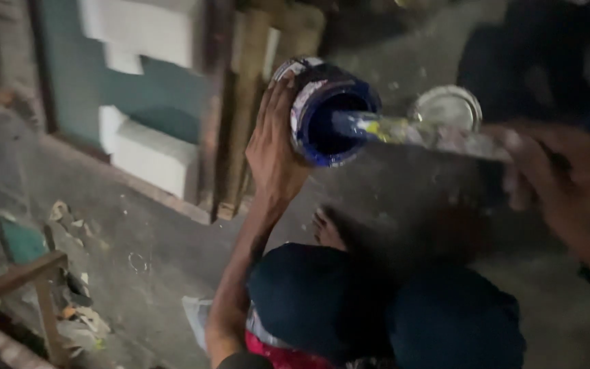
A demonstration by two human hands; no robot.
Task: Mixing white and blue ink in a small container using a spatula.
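Your left hand (272, 147) wraps the tilted blue paint can (326, 113). Your right hand (554, 184), blurred, grips a stick (404, 130) reaching into it. Round lid (447, 108) beyond; wooden planks (254, 102) just left; concrete floor (138, 225) below.

Deep blue inside the paint can (332, 113), white and blue print on its outer wall. Silvery round lid (446, 108). Teal door (131, 82) with white panels. Grey floor (151, 232). Dark blue trousers (322, 301), red cloth (278, 352) beneath.
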